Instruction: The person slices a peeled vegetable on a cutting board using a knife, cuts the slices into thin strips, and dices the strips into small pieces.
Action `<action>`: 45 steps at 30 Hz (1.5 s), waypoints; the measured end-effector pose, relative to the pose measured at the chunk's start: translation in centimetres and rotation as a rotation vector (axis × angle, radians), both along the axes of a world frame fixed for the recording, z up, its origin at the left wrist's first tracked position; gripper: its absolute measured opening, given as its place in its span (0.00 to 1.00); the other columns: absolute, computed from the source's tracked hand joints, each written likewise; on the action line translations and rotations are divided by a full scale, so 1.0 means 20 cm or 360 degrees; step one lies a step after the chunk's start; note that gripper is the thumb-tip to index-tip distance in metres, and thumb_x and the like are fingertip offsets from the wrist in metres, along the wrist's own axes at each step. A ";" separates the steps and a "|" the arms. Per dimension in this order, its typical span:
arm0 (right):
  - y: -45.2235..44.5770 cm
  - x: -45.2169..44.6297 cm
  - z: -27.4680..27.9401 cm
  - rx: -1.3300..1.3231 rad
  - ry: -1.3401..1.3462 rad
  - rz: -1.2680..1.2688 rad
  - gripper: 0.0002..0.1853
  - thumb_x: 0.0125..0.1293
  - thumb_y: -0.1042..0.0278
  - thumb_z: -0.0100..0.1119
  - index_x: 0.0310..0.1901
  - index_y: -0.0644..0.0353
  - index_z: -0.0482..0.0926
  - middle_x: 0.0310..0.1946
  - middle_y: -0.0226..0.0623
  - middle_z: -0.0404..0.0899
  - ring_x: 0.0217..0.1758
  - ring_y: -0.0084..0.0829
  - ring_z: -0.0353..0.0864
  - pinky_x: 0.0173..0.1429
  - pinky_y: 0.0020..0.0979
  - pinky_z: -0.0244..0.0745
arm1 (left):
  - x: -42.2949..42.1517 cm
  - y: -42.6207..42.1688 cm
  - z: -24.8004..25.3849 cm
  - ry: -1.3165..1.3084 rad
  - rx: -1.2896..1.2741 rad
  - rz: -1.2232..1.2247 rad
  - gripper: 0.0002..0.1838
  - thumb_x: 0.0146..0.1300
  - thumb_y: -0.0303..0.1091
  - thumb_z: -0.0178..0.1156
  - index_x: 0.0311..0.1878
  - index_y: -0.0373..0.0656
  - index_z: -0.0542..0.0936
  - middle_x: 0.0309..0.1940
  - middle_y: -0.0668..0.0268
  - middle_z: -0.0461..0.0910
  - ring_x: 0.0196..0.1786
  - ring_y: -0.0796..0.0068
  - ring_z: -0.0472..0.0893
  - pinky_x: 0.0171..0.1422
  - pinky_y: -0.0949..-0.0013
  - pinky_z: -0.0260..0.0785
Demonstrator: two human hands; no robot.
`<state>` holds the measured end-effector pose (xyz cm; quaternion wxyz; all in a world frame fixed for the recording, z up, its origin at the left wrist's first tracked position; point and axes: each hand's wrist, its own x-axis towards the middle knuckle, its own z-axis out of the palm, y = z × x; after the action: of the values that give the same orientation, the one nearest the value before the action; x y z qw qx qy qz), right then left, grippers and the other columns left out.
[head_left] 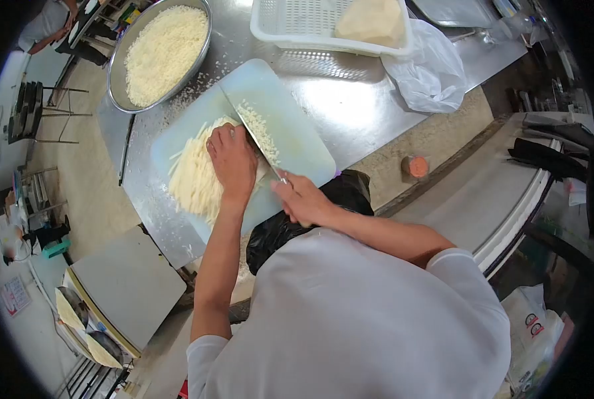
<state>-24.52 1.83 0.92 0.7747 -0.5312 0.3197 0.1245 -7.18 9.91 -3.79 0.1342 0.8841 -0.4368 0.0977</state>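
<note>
On a pale blue cutting board (303,136) lies a heap of long, pale yellow strips (194,174). My left hand (232,158) presses down on the strips with its fingers bent, close to the blade. In my right hand (303,199) is the handle of a cleaver (257,133), its broad blade angled across the board beside my left fingertips. Small diced bits (260,130) lie on the far side of the blade. What the strips are cut from I cannot say for certain.
A large metal bowl (207,50) of finely diced pale pieces stands at upper left. A white plastic basket (290,40) holds a big peeled pale chunk (370,23). Beside it is a white plastic bag (433,70). Scattered bits dot the steel table (137,179). A person (47,26) is at far left.
</note>
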 end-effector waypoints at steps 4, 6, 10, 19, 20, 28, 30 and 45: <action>-0.17 0.04 0.22 -0.0062 0.0152 0.0150 0.32 0.82 0.48 0.51 0.73 0.71 0.70 0.22 0.34 0.75 0.17 0.26 0.75 0.22 0.33 0.72 | 0.02 0.04 -0.02 0.0092 0.0024 0.0005 0.08 0.66 0.27 0.61 0.48 0.42 0.79 0.53 0.58 0.77 0.62 0.53 0.73 0.71 0.49 0.63; -0.15 0.02 0.21 -0.0069 0.0108 0.0148 0.28 0.83 0.49 0.50 0.65 0.70 0.75 0.22 0.35 0.75 0.16 0.26 0.75 0.23 0.34 0.72 | 0.02 0.02 -0.01 0.0071 0.0056 0.0002 0.08 0.66 0.27 0.61 0.48 0.42 0.79 0.53 0.58 0.77 0.62 0.52 0.73 0.72 0.49 0.63; -0.09 0.07 0.05 -0.0132 -0.0080 0.0107 0.23 0.83 0.49 0.50 0.52 0.68 0.76 0.21 0.33 0.74 0.17 0.26 0.75 0.24 0.33 0.72 | 0.00 0.01 0.03 0.0060 0.0016 -0.0020 0.09 0.65 0.26 0.61 0.48 0.41 0.79 0.54 0.58 0.77 0.63 0.52 0.73 0.73 0.49 0.63; 0.01 0.04 -0.05 -0.0136 -0.0150 0.0047 0.39 0.82 0.49 0.54 0.79 0.75 0.60 0.22 0.37 0.76 0.17 0.28 0.76 0.25 0.34 0.74 | 0.02 0.03 0.05 0.0224 -0.0053 -0.0054 0.13 0.67 0.27 0.60 0.54 0.37 0.78 0.53 0.53 0.78 0.63 0.48 0.74 0.73 0.48 0.63; 0.01 0.05 -0.07 -0.0085 -0.0138 -0.0005 0.40 0.82 0.48 0.54 0.79 0.76 0.61 0.21 0.35 0.75 0.17 0.28 0.74 0.23 0.34 0.72 | 0.03 0.04 0.07 0.0314 -0.0074 -0.0071 0.14 0.69 0.28 0.60 0.56 0.37 0.78 0.54 0.52 0.78 0.63 0.46 0.74 0.72 0.48 0.64; -0.20 0.02 0.03 -0.0204 0.0047 0.0158 0.26 0.82 0.45 0.53 0.59 0.65 0.79 0.19 0.31 0.72 0.17 0.23 0.73 0.18 0.31 0.66 | 0.54 0.19 -0.07 0.0797 -0.0088 0.0154 0.16 0.76 0.40 0.56 0.53 0.42 0.88 0.55 0.52 0.83 0.60 0.48 0.81 0.64 0.49 0.74; -0.27 0.03 0.15 -0.0402 0.0015 0.0272 0.25 0.82 0.46 0.53 0.54 0.65 0.81 0.19 0.33 0.73 0.17 0.24 0.73 0.19 0.32 0.67 | 0.47 0.16 -0.02 0.0694 0.0046 0.0071 0.16 0.76 0.42 0.56 0.53 0.44 0.89 0.54 0.55 0.84 0.58 0.50 0.81 0.62 0.49 0.75; -0.36 0.18 0.22 -0.0603 -0.0009 0.0522 0.24 0.80 0.46 0.53 0.40 0.65 0.79 0.17 0.33 0.72 0.18 0.29 0.77 0.19 0.36 0.69 | 0.22 0.06 0.06 0.0244 -0.0009 0.0089 0.07 0.71 0.31 0.59 0.49 0.46 0.81 0.47 0.58 0.79 0.53 0.53 0.79 0.57 0.50 0.73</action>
<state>-20.98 -5.47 5.37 0.6317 -0.7119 0.2448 0.1850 -2.73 11.09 -2.66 0.1670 0.9005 -0.4000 0.0349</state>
